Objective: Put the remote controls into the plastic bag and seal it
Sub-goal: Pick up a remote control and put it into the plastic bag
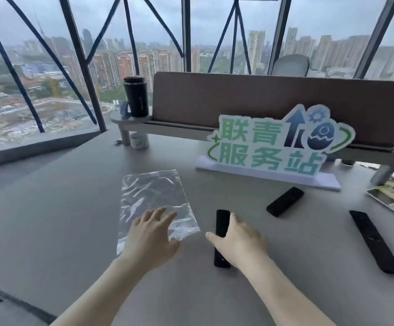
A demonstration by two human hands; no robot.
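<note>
Black remotes (285,201) beside sign (276,147), clear bag (153,194) left

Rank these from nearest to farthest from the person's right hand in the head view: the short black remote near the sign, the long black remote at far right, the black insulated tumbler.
From the right hand:
1. Short black remote, just beyond, by the sign.
2. Long black remote, far right.
3. Black insulated tumbler, back left shelf.

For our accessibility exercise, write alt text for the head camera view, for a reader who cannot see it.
On a grey desk, the person's right hand closes on a black remote while the left hand rests over a flat clear plastic bag. Two more remotes lie to the right, before a green sign and city windows.
</note>
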